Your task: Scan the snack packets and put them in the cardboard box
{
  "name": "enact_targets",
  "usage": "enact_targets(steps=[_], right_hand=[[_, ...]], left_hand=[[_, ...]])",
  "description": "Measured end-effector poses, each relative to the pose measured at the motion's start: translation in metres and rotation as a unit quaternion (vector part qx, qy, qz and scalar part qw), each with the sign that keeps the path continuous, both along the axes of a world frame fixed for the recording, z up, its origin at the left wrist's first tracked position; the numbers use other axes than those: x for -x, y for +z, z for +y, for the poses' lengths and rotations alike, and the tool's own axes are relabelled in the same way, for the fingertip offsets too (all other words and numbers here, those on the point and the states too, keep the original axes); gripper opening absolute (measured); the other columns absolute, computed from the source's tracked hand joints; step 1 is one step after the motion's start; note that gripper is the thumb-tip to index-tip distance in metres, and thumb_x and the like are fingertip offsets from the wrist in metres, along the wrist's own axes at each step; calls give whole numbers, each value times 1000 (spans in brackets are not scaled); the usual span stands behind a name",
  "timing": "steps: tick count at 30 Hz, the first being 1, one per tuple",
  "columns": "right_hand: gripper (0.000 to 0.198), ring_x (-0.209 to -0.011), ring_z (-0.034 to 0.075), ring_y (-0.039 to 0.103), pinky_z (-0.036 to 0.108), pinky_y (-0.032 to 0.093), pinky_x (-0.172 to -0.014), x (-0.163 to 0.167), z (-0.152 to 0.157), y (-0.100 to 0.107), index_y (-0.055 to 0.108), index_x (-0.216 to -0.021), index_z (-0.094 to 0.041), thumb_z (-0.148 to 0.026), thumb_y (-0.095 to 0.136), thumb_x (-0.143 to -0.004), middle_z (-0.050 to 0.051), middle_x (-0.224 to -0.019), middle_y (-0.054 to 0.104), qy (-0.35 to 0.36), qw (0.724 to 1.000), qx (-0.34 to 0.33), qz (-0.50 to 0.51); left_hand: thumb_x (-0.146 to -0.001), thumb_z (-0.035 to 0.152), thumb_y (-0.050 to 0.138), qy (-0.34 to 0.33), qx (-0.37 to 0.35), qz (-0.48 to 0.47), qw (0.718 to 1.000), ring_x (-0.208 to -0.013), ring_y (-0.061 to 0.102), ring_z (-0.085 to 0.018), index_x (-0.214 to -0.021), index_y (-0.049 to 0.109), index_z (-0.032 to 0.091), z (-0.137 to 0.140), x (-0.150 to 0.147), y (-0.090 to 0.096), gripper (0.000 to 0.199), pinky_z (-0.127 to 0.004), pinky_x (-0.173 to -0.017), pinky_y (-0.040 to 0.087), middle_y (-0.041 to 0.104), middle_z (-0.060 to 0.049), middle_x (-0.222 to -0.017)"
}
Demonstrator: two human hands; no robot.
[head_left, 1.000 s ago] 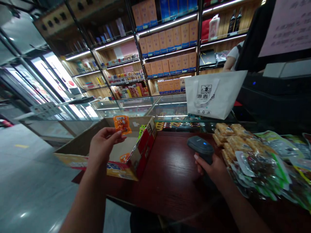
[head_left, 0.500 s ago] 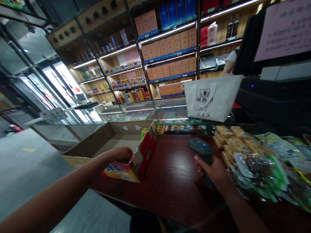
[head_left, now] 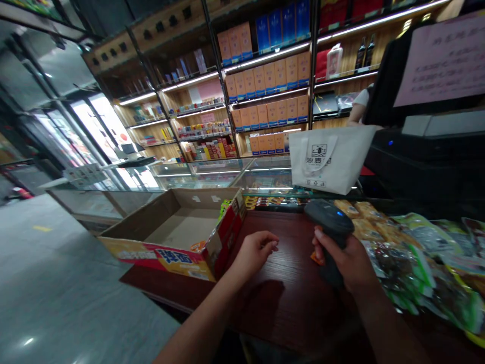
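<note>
My left hand [head_left: 254, 254] hangs over the dark red counter, just right of the cardboard box [head_left: 149, 255]. Its fingers are loosely bent, apart from the thumb, and I see nothing in them. My right hand [head_left: 350, 260] is wrapped round the handle of a black barcode scanner [head_left: 329, 216], whose orange trigger [head_left: 317, 259] shows by the fingers. Inside the box's near right corner lies an orange item [head_left: 197, 246]; green packets [head_left: 224, 208] stand along its right wall. Clear-wrapped snack packs [head_left: 397, 263] are piled beyond my right hand.
A white paper bag [head_left: 329, 162] stands on the glass display case [head_left: 212, 174] behind the counter [head_left: 280, 298]. A black monitor [head_left: 386, 83] with a pink notice is at the right. Shelves [head_left: 271, 93] of boxed goods line the back, and part of another person's arm [head_left: 356, 114] shows.
My left hand has left the box and moved right over the counter. An orange item now shows in the box corner. My right hand and the scanner have shifted slightly right.
</note>
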State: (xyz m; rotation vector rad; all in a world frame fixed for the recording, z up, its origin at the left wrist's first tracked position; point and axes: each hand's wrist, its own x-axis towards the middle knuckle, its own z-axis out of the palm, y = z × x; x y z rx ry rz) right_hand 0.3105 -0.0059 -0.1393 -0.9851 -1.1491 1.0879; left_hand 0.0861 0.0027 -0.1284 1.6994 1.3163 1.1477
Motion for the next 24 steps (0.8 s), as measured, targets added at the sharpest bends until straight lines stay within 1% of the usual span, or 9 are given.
enact_targets(steps=[3, 5, 7, 10, 13, 15, 17, 20, 24], right_hand=[[25, -48, 13, 56, 26, 47, -48, -16, -6, 43, 66, -89, -19, -43, 74, -86, 0, -66, 67, -18, 997, -76, 13], [21, -48, 12, 55, 24, 46, -46, -25, -7, 70, 67, -91, -20, -39, 73, -87, -1, -65, 66, -43, 991, -125, 31], [19, -47, 11, 56, 22, 46, -44, -31, -6, 92, 67, -89, -21, -37, 75, -84, -3, -66, 67, -50, 982, -168, 71], [16, -45, 10, 56, 20, 46, -42, -35, -6, 113, 67, -84, -21, -34, 77, -82, -5, -63, 66, -59, 973, -195, 108], [16, -45, 9, 56, 18, 46, -41, -34, -6, 120, 67, -84, -21, -34, 77, -81, -5, -63, 67, -55, 970, -203, 121], [18, -45, 8, 56, 18, 47, -41, -31, -5, 119, 67, -86, -21, -34, 78, -80, -5, -65, 68, -52, 971, -198, 126], [20, -45, 8, 55, 18, 47, -41, -28, -4, 115, 67, -85, -19, -35, 78, -79, -5, -63, 67, -51, 974, -184, 125], [22, -44, 8, 54, 18, 47, -40, -24, -2, 108, 67, -82, -19, -37, 78, -80, -5, -61, 66, -51, 977, -167, 120], [18, -44, 8, 54, 18, 47, -41, -19, 3, 103, 68, -84, -20, -35, 77, -82, -6, -62, 66, -35, 974, -180, 131]], left_hand=[[-70, 27, 75, -5, 67, -20, 998, -63, 65, -20, -75, 76, 18, 21, -28, -46, 10, -28, -61, 49, 72, -7, -71], [-70, 27, 76, -15, 79, 15, 997, -66, 65, -19, -79, 75, 17, 34, -45, -64, 14, -29, -65, 49, 72, -7, -74], [-70, 31, 77, -23, 70, 81, 994, -73, 66, -20, -88, 74, 15, 43, -64, -72, 24, -29, -69, 49, 73, -7, -82], [-75, 44, 75, -16, 43, 206, 978, -85, 67, -24, -92, 71, 14, 51, -92, -71, 35, -31, -73, 48, 72, -12, -93], [-82, 55, 66, 20, 52, 275, 960, -96, 66, -29, -80, 68, 16, 61, -115, -67, 39, -34, -79, 46, 71, -16, -97], [-79, 49, 70, 55, 72, 237, 967, -100, 65, -31, -73, 65, 18, 70, -126, -66, 33, -34, -82, 45, 71, -16, -97], [-73, 37, 77, 74, 87, 170, 979, -99, 66, -29, -66, 62, 19, 81, -132, -69, 24, -32, -81, 44, 71, -13, -92], [-70, 27, 77, 72, 105, 88, 988, -80, 67, -22, -60, 57, 20, 94, -127, -76, 23, -27, -70, 45, 68, -5, -73], [-76, 38, 71, 70, 117, -64, 989, -48, 54, -12, -70, 57, 19, 95, -99, -83, 24, -21, -49, 38, 57, 3, -54]])
